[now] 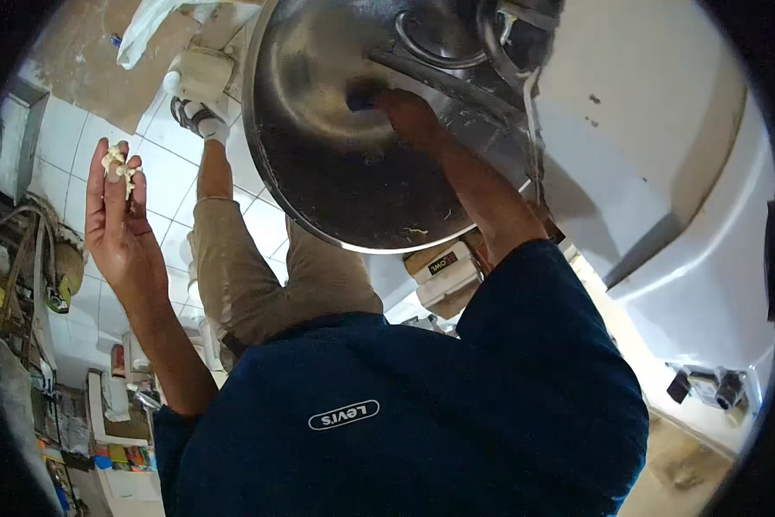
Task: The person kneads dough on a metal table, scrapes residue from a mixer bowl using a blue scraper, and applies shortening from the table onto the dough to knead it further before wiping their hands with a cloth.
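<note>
Left hand (127, 246) raised out to the side, palm up-facing, fingers mostly extended; thumb and fingertips closed on a pale, crumbly clump (117, 162), bits of it sticking to the fingers. Right hand (411, 116) down inside a big round metal bowl (344, 194), fingers toward a dark blue patch (363, 96); patch unclear, and can't tell how far open that hand is or if it grips anything. Clump is in the air beside the bowl, well apart from the rim.

Bowl surface: dull grey metal, shiny glare near the right hand, scattered pale specks, small pale scrap (415, 231) low on the wall near the rim. Curved metal bar (439, 59) and a straight bar (443, 79) cross the far side of the bowl. Large white casing (654, 103) next to it, smooth, few dark marks.

Person wears dark blue shirt (404, 422) with a logo, brownish trousers (254, 258), one sandal (189, 116) visible. Sandal on white floor tiles (168, 181), just beside a cream container (205, 73). Brown sheet (103, 73) flat on the tiles, white plastic (153, 30) near it.

Cardboard box (448, 274) marked OWL partly tucked under the bowl's near edge, from this view. Left side of room: cluttered, hoses or cords (38, 258) bunched up, shelf (116, 418) with colourful small items (130, 457), too blurry to name. Opposite side: dark objects (715, 388) by the casing's base, type unclear.
</note>
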Tool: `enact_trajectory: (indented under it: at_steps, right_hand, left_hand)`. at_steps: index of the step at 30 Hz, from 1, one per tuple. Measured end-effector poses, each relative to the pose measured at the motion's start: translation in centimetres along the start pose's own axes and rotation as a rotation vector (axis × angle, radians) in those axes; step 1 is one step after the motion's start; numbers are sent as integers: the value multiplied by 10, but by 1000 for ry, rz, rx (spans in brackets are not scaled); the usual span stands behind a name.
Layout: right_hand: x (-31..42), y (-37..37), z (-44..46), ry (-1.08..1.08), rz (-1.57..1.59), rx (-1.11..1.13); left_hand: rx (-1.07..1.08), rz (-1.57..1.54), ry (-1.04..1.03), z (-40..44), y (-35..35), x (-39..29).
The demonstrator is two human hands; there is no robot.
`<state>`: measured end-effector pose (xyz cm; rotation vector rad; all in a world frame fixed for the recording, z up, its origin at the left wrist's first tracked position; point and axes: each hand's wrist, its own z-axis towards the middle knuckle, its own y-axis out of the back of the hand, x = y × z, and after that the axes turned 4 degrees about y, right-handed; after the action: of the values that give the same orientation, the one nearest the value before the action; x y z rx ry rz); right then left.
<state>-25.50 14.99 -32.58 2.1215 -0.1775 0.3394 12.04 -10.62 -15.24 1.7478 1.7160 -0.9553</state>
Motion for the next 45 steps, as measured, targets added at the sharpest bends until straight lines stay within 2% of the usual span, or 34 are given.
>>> enact_trajectory:
  at_steps: [5, 8, 10, 12, 14, 17, 20, 23, 26, 29, 32, 35, 37, 39, 40, 43, 45]
  right_hand:
    - [21, -31, 8, -144, 43, -84]
    - [32, -38, 4, -42, 6, 130]
    - [40, -19, 9, -282, 321, 214]
    - [40, -21, 6, -315, 383, 264]
    - [20, -50, 5, -126, 188, 277]
    - [3, -75, -4, -52, 291, 258]
    - [-17, -107, -9, -7, 336, 388]
    - [-5, -57, 9, 190, 272, 598]
    - [11, -4, 11, 10, 337, 859]
    - [4, 19, -13, -175, 495, 617]
    - [-24, 11, -31, -506, 287, 432]
    - [-29, 19, -34, -715, 141, 427]
    - [-53, -4, -29, -569, 30, 543]
    - [-84, -34, -25, -336, -22, 516]
    - [-76, -22, -16, -286, -2, 525]
    - [-19, 52, -4, -343, 99, 592]
    - [-24, 33, -7, -248, 57, 560]
  left_hand:
    - [-33, 30, 16, -1, 1, 7]
    - [-31, 10, 10, -9, -10, 8]
    - [-26, -25, 9, -14, -18, 8]
    - [-4, -30, 3, -21, -24, 7]
    - [-5, -25, -11, -28, -26, 6]
    - [-27, -8, -52, -38, -21, 3]
    - [-50, -16, -82, -45, -11, 2]
    - [-84, -1, -62, -51, 1, -5]
    - [-124, -15, -63, -58, 11, -9]
    - [-140, -65, -68, -51, 22, -4]
    - [-148, -72, -28, -47, 30, 8]
    - [-126, -95, 13, -40, 29, 17]
    - [-119, -85, 22, -41, 24, 18]
    - [-106, -59, 11, -40, 21, 18]
    - [-99, -42, 8, -40, 20, 19]
    - [-85, 5, 27, -38, 16, 20]
    - [-72, 5, 35, -35, 14, 22]
